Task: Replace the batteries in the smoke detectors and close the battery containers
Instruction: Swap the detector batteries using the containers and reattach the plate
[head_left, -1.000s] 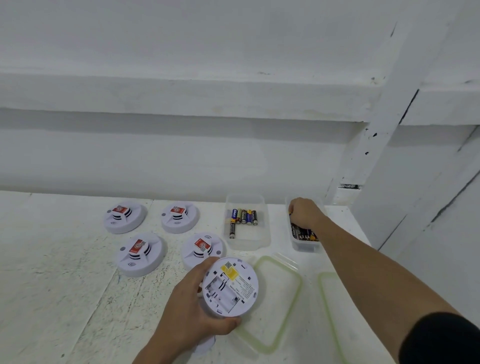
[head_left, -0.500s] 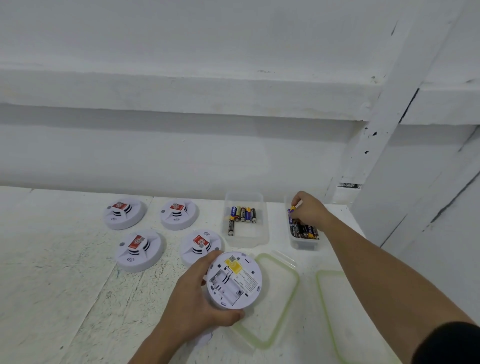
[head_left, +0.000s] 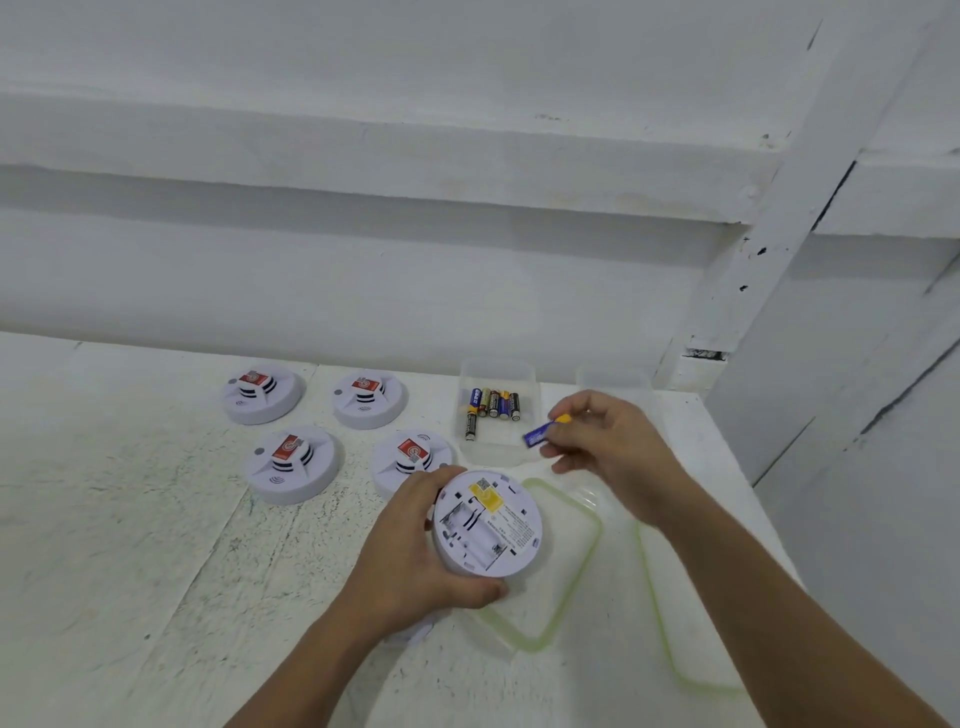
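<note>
The smoke detector (head_left: 491, 519) is held back-up in the left hand (head_left: 410, 551), just above the table (head_left: 130, 519) and over a corner of a green-rimmed lid (head_left: 566, 582). Its rim is gripped by the curled fingers (head_left: 434, 480) and thumb. Its battery compartment (head_left: 470, 532) stands open and appears empty. A blue battery (head_left: 539, 432) with an orange end is pinched between the thumb and fingertips of the right hand (head_left: 613, 452), near the detector but apart from it.

The likeliest fault is judged to be a reversed cell: the polarity marks in the compartment cannot be read, and the battery is carried at a slant. It is also pinched near one end only, so it could be lost from the pinch when pressed against a spring contact, and could then roll across the lid or the table. Because the detector is supported by one hand alone, it could be tipped by the seating push.

A mix-up of cells is also possible. A clear container (head_left: 496, 452) with a few loose batteries lies just behind the detector, and a second container (head_left: 613, 376) is largely hidden by the right hand; which one holds the fresh cells cannot be told. Four other detectors (head_left: 293, 462) lie face-up to the left, and a second lid (head_left: 691, 649) lies to the right.
</note>
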